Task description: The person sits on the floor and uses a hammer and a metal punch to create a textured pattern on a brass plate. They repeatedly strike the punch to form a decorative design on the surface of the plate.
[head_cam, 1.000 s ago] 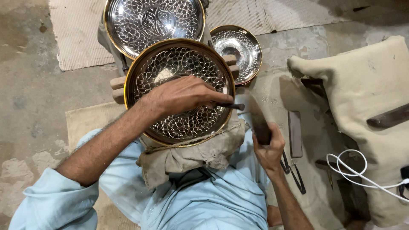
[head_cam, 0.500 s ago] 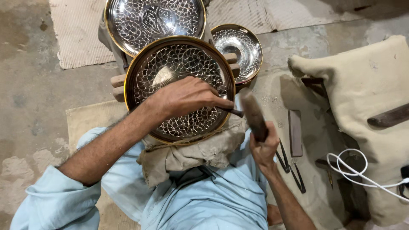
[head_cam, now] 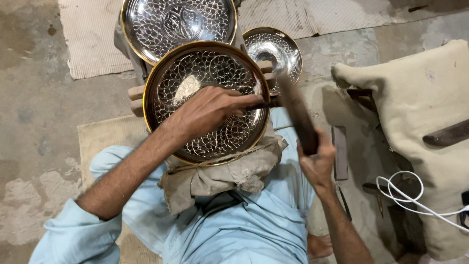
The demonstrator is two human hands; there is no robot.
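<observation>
The left hand pinches a thin dark chisel over the engraved brass plate, which rests on a cloth in the person's lap; the tip is hidden. The right hand is clenched around a motion-blurred wooden mallet, its head indistinct.

Your left hand is pinching a thin metal punch against the patterned brass-rimmed plate, which is resting on a cloth in your lap. Your right hand is gripping a dark wooden mallet, its head just beside the punch. Two more plates are lying on the floor beyond.
</observation>
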